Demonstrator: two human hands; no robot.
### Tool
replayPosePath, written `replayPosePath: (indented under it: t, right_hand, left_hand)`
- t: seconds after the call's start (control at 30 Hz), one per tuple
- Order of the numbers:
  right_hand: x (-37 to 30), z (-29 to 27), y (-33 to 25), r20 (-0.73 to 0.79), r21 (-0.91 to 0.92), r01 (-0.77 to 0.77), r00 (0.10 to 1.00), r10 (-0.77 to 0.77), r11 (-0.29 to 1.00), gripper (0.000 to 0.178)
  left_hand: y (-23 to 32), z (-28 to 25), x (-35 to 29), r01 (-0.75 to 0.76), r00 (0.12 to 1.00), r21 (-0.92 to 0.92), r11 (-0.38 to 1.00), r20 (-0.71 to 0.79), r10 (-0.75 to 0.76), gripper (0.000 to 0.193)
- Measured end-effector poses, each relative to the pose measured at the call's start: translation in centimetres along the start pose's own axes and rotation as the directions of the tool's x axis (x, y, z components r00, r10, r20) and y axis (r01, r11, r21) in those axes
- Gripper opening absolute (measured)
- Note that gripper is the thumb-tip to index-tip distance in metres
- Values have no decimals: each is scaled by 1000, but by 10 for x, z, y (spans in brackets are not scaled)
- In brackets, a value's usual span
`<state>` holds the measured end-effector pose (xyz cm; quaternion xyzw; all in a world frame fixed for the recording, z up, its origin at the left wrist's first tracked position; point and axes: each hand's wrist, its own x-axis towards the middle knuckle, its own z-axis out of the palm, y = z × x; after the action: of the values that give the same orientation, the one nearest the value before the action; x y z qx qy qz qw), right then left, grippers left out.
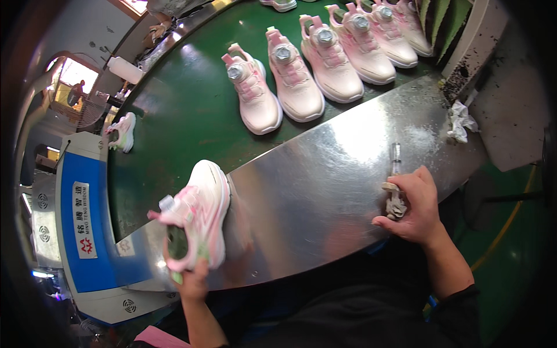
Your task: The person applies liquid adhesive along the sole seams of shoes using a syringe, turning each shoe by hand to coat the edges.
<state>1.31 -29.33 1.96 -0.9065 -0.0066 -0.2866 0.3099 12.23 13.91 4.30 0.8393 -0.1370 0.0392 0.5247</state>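
My left hand (193,281) grips a white and pink sneaker (210,197) by its heel, above the near left part of the metal ledge. The sneaker is slightly blurred; its toe points away from me and its dark green inside shows. On the right, my right hand (415,203) is curled around a slim tool with a clear, ringed tube end (396,153), its thumb stuck out to the left. A crumpled whitish wad (396,207) shows between thumb and fingers. The tool's lower part is hidden by the hand.
Several matching sneakers with dial closures (299,87) stand in a row on the green surface (174,168), beyond the metal ledge (301,220). Another sneaker (123,132) is at the far left. Crumpled tissue (461,122) lies right. A blue and white machine panel (87,214) borders the left.
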Motion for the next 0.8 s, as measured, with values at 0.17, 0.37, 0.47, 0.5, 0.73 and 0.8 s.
replayPosePath:
  t: [0.17,0.37,0.47,0.5,0.73,0.8]
  right_hand:
    - [-10,-8,-3,38,103,-93,995,89,990,61]
    - [-28,-33,-3,82,151,-193,980,182,969,65]
    - [-34,-35,-3,76,267,-335,942,327,904,66]
    - [-34,-37,-3,66,370,-396,913,401,840,66]
    - [-29,-55,-28,140,285,-258,964,226,923,64]
    - [-23,-59,-36,179,337,-278,957,229,900,64]
  left_hand:
    - [20,47,-31,-115,982,-27,993,150,118,92]
    - [-31,15,64,300,954,-461,835,161,-254,52]
    - [-55,18,129,343,886,29,939,323,-334,36]
    - [-51,22,139,280,853,237,930,383,-354,31]
    - [34,73,119,468,842,-358,808,459,-284,48]
    - [71,91,107,386,866,-531,754,490,-98,50]
